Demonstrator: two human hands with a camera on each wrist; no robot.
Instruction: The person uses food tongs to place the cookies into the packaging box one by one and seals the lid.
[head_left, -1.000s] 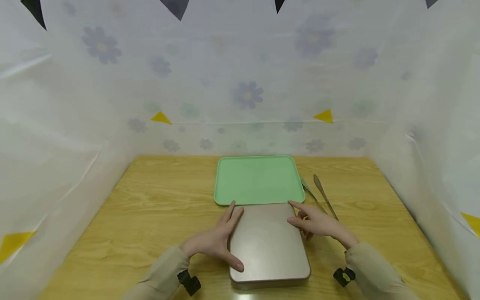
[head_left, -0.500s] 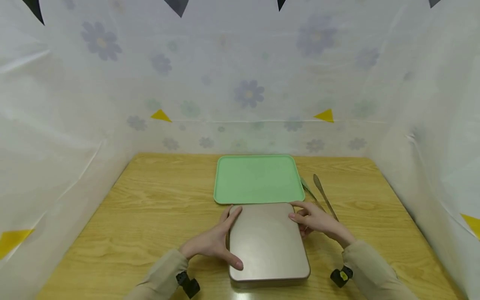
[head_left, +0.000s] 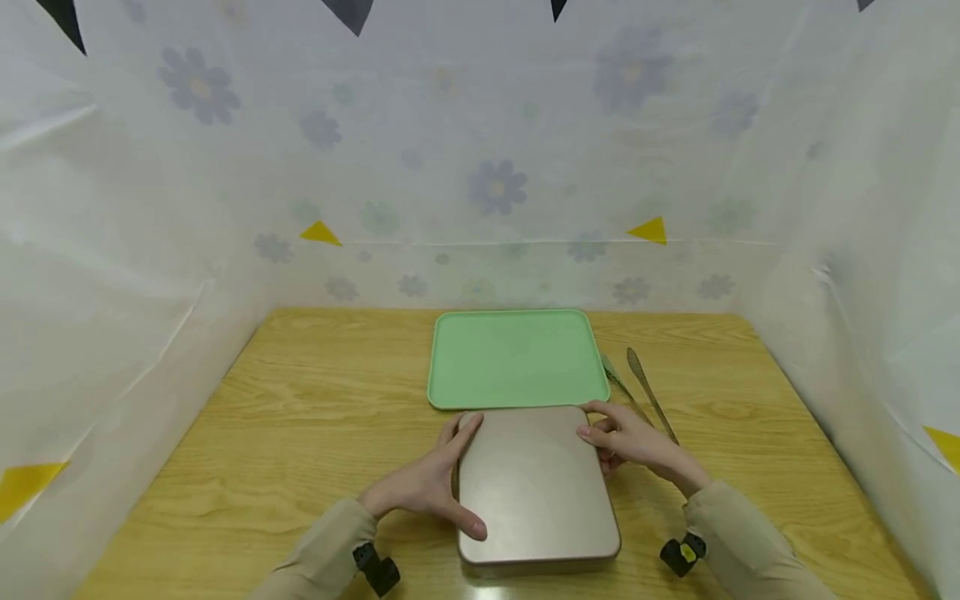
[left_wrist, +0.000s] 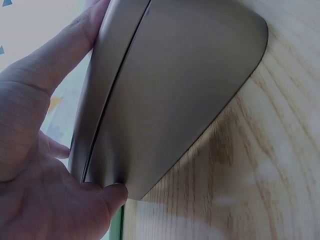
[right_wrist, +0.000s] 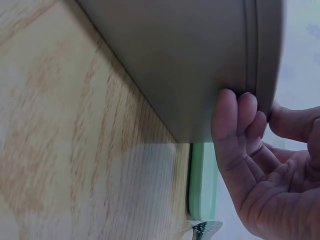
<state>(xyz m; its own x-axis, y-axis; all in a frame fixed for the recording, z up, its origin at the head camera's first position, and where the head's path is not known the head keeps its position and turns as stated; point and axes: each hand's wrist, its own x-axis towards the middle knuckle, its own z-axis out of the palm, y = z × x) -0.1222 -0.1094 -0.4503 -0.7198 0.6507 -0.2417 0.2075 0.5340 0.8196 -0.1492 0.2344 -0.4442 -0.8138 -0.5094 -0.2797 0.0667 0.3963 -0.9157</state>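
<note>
A lidded metal tin [head_left: 536, 492] lies flat on the table, long side running away from me. My left hand [head_left: 431, 483] holds its left side, thumb on the lid near the front corner and fingers at the far left edge. In the left wrist view, fingertips [left_wrist: 116, 195] of this hand press the side wall under the lid seam. At the far right corner my right hand [head_left: 630, 433] grips the tin, thumb on the lid's edge. The right wrist view shows its fingers [right_wrist: 226, 112] bent against the wall at the seam. The lid sits on the tin.
Directly behind the tin lies a green tray [head_left: 517, 358]. To the tray's right are two slim utensil arms, one metallic [head_left: 651, 392] and one greenish [head_left: 617, 377], partly behind my right hand. White floral sheets [head_left: 495, 187] enclose the wooden table [head_left: 315, 400].
My right hand's fingers have drawn in against the tin's right side, and its thumb has settled on the lid edge. The left hand's fingers have shifted slightly. The tin stays in place.
</note>
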